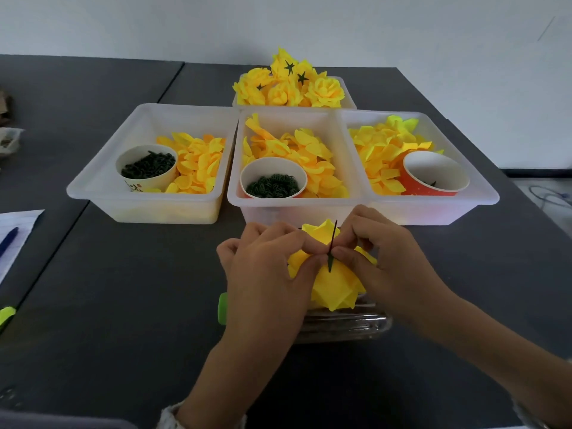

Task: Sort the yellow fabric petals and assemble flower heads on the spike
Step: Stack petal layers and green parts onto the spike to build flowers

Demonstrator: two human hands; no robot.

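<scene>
A yellow fabric flower head (335, 286) sits threaded on a thin dark green spike (332, 243) near the table's front. My left hand (272, 270) pinches the petals at the spike from the left. My right hand (380, 258) pinches them from the right, fingertips meeting at the spike. Under the flower lies a clear plastic bottle (343, 325) with a green cap (222, 308). Three white trays hold loose yellow petals: left tray (102, 184), middle tray (238, 168), right tray (483, 187). A back tray (348, 94) holds finished flower heads (289, 85).
Paper cups with small green parts stand in the trays: a white cup (145, 168), a second cup (274, 178) and a tilted red cup (433, 174). A sheet of paper with a blue pen (7, 239) lies at the left edge of the dark table (123, 289).
</scene>
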